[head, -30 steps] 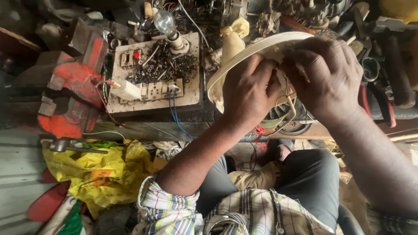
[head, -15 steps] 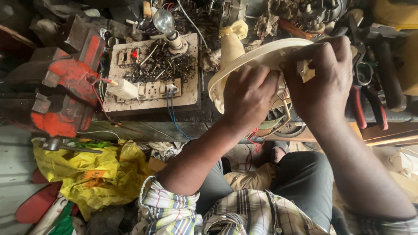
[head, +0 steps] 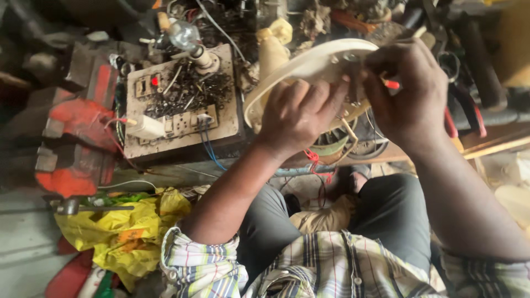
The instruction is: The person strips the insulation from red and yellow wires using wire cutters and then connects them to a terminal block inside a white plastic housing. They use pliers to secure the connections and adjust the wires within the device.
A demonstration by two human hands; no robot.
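My left hand (head: 298,113) grips the near rim of a cream, dish-shaped plastic cover (head: 309,63) that is tilted up over the bench edge. My right hand (head: 411,94) curls over the cover's right side and holds a small tool with a red tip (head: 392,84) against its hub. Wires, one of them red (head: 314,163), hang below the cover towards my lap. What lies under my palms is hidden.
A wooden switchboard (head: 182,107) with sockets, a bulb (head: 185,36) and a heap of screws lies to the left. Further left stands a red bench vise (head: 74,138). Yellow plastic bags (head: 127,232) lie at lower left. Red-handled pliers (head: 464,118) and cluttered tools sit at right.
My right hand has shifted from lying flat over the cover to a pinch at its hub, and the red-tipped tool now shows. The cover is tilted a little more. The view has swung slightly.
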